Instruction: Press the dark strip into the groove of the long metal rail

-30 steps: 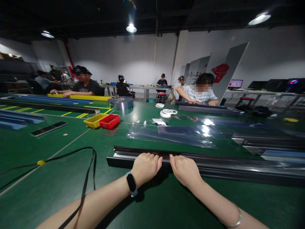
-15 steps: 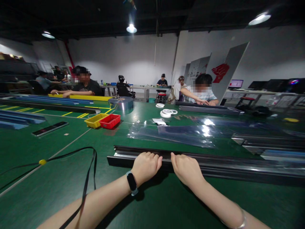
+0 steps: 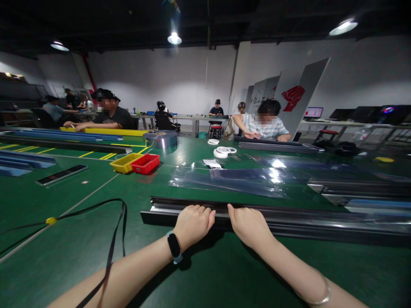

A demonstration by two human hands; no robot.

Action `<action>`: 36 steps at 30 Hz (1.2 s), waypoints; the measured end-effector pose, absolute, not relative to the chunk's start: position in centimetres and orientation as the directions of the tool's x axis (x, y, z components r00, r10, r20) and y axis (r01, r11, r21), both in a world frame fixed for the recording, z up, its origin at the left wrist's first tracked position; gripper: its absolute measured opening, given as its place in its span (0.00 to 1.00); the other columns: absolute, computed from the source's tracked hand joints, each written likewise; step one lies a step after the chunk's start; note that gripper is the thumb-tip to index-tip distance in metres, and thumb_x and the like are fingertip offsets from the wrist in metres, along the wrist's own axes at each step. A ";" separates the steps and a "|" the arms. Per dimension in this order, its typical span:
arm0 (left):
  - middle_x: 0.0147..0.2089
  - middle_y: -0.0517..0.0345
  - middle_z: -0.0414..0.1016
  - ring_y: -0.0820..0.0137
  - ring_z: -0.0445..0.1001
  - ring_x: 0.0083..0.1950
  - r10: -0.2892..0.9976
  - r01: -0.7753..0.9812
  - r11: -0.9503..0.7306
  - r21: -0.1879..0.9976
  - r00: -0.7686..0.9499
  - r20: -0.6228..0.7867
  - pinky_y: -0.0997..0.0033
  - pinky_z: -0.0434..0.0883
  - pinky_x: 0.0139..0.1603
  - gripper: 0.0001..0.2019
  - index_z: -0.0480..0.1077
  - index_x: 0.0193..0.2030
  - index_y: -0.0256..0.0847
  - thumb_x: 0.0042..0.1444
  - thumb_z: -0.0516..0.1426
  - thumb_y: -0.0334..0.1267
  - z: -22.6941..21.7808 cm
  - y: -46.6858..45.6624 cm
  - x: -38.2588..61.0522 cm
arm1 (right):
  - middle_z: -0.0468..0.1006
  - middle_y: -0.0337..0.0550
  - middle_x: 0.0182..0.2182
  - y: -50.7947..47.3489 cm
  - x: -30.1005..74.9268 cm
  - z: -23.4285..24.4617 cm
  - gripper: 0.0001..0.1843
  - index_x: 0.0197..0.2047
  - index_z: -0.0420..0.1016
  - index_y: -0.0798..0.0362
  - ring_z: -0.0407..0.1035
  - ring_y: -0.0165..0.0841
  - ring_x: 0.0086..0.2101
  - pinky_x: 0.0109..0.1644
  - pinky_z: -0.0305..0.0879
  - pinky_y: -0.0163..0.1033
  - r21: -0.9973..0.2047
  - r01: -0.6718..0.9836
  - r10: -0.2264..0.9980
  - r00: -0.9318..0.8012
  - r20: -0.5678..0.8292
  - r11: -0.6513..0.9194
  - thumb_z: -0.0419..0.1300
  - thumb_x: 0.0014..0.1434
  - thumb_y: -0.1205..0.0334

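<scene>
A long black channel-shaped profile [image 3: 298, 226] lies across the green table in front of me, running off past the right edge of the view. My left hand [image 3: 193, 224] is closed over it near its left end, fingers curled across the top. A short gap to the right, my right hand [image 3: 249, 224] grips the same profile, thumb side facing the left hand. The fingertips of both hands are hidden behind or inside the channel. Shiny clear film shows along the profile's right part. Clear plastic strips [image 3: 247, 182] lie just beyond it.
Yellow bin [image 3: 124, 163] and red bin [image 3: 145, 163] stand left of the strips, near a phone [image 3: 62, 174]. White tape rolls [image 3: 222, 152] sit farther back. More profiles [image 3: 359, 188] lie at right. A black strap [image 3: 114, 248] crosses my left forearm. Co-workers sit across the table.
My view has shifted slightly, so everything sits a little farther left. Both hands keep their hold on the profile. The co-worker across the table has moved their hands apart.
</scene>
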State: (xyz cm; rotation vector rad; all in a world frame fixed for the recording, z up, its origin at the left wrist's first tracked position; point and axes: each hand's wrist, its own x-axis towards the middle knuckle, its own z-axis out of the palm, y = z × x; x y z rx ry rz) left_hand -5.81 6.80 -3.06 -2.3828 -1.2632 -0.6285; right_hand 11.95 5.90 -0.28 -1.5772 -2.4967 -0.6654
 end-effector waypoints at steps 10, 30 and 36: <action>0.22 0.57 0.69 0.68 0.67 0.27 0.673 0.843 -0.525 -0.116 0.494 0.550 0.68 0.60 0.29 0.16 0.64 0.25 0.39 0.59 0.43 0.38 -3.1 6.8 -5.8 | 0.73 0.47 0.20 6.1 12.4 -0.8 0.17 0.37 0.71 0.59 0.68 0.33 0.21 0.23 0.55 0.33 0.378 0.831 0.811 -0.521 0.268 0.409 0.41 0.59 0.70; 0.22 0.57 0.68 0.69 0.67 0.26 0.657 0.836 -0.538 -0.111 0.498 0.567 0.68 0.59 0.28 0.15 0.64 0.25 0.39 0.59 0.43 0.38 -3.2 6.9 -5.8 | 0.71 0.43 0.21 6.4 12.0 -1.2 0.18 0.35 0.71 0.57 0.65 0.29 0.24 0.25 0.47 0.34 0.338 0.790 0.716 -0.609 0.342 0.511 0.39 0.61 0.68; 0.22 0.57 0.68 0.69 0.67 0.26 0.646 0.834 -0.542 -0.103 0.492 0.583 0.69 0.60 0.28 0.16 0.64 0.25 0.39 0.59 0.43 0.38 -3.0 6.7 -5.8 | 0.72 0.44 0.20 6.3 11.9 -0.5 0.21 0.28 0.71 0.57 0.66 0.29 0.24 0.25 0.48 0.35 0.256 0.865 0.789 -0.500 0.358 0.432 0.39 0.61 0.65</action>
